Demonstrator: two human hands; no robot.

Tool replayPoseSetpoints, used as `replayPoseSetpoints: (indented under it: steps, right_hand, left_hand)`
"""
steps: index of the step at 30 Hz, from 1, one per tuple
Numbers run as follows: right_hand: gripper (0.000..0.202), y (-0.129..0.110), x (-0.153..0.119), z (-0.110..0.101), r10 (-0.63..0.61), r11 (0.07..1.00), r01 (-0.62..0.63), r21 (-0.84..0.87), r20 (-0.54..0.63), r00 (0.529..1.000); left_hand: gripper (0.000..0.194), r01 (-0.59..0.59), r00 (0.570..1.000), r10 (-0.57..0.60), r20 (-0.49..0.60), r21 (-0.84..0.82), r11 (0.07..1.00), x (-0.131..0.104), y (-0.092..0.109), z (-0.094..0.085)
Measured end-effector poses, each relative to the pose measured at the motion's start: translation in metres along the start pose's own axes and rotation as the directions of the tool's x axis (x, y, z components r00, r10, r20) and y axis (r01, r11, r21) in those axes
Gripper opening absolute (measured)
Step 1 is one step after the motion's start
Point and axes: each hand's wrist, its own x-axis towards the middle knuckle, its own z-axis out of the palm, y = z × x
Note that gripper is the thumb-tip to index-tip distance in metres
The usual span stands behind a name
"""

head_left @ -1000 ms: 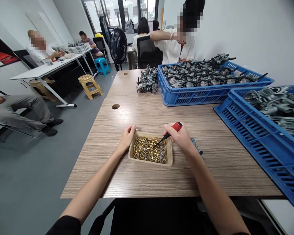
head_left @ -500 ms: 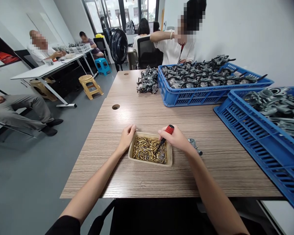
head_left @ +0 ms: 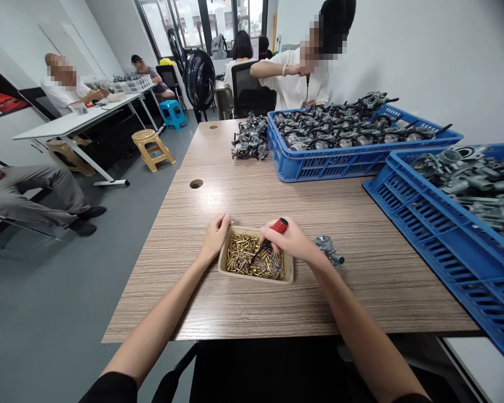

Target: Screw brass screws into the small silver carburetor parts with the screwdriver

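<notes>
A shallow beige tray (head_left: pixel 256 279) on the table holds many small brass pieces (head_left: pixel 246 252), with some grey ones among them. My left hand (head_left: pixel 216 235) is closed at the tray's far left corner, against its rim; some of its fingers are hidden. In my right hand (head_left: pixel 292 238) is a screwdriver (head_left: pixel 280 225) with a red and black handle. Its dark shaft slants down to the left, and the tip is among the brass pieces. A grey metal carburetor body (head_left: pixel 328 249) lies on the table just right of my right wrist, partly covered by the forearm.
Two blue crates (head_left: pixel 331 168) (head_left: pixel 437 224) of metal carburetor parts stand at the right and back right. A pile of similar parts (head_left: pixel 251 137) sits left of the far crate. Across the table, a co-worker (head_left: pixel 296 78) holds a screwdriver. The wood-grain table (head_left: pixel 185 224) has round holes.
My right hand has moved left with the screwdriver, so its tip has shifted left through the brass pieces. More of the carburetor body shows. My left hand stays at the tray.
</notes>
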Motion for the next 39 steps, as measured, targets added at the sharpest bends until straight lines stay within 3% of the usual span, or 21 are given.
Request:
replayPoseSetpoints:
  steps: [25,33,39]
  right_hand:
    - [0.036,0.0056,0.0035,0.0015,-0.04,0.999,0.042,0.006,-0.18,0.983]
    - [0.034,0.0053,0.003,0.0007,-0.075,0.992,0.052,-0.115,-0.204,0.976]
    - [0.032,0.0051,0.0031,-0.0005,-0.053,0.994,0.031,-0.103,-0.217,0.975]
  left_hand:
    - [0.045,0.002,1.0,-0.002,0.004,-0.014,1.0,-0.0007,0.0002,0.0001]
    - [0.046,0.006,1.0,-0.006,0.005,-0.017,1.0,-0.0007,0.0008,0.0]
    - [0.046,-0.006,1.0,0.006,0.009,-0.02,1.0,-0.0002,0.0,-0.0001]
